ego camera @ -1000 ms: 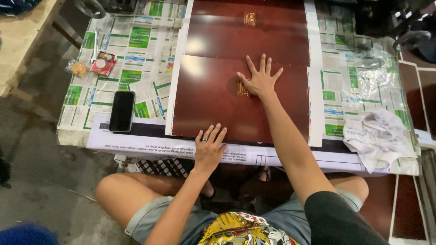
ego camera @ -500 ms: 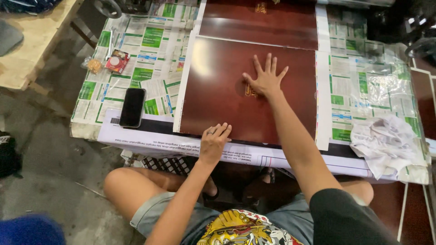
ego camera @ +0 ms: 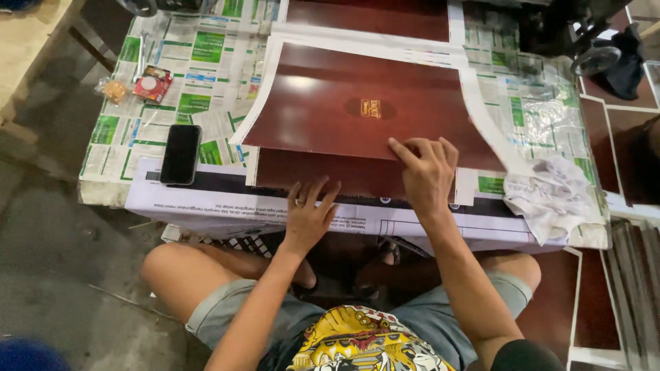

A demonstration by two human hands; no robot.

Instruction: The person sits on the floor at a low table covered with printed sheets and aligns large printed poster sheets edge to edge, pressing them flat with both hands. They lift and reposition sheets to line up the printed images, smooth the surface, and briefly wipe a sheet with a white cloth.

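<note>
right hand (ego camera: 427, 180) pulled back to near edge of maroon sheet (ego camera: 357, 110), fingers pinching it; left hand (ego camera: 309, 214) flat below, open. lift evenly, avoid creasing.

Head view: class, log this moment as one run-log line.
left hand: flat on table edge | right hand: lifting near edge of maroon sheet | black phone: left | white rag: right

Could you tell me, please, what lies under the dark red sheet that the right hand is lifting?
Under the lifted dark red sheet, held at its near edge by the right hand, another dark red sheet shows in a strip. The rest is covered.
</note>
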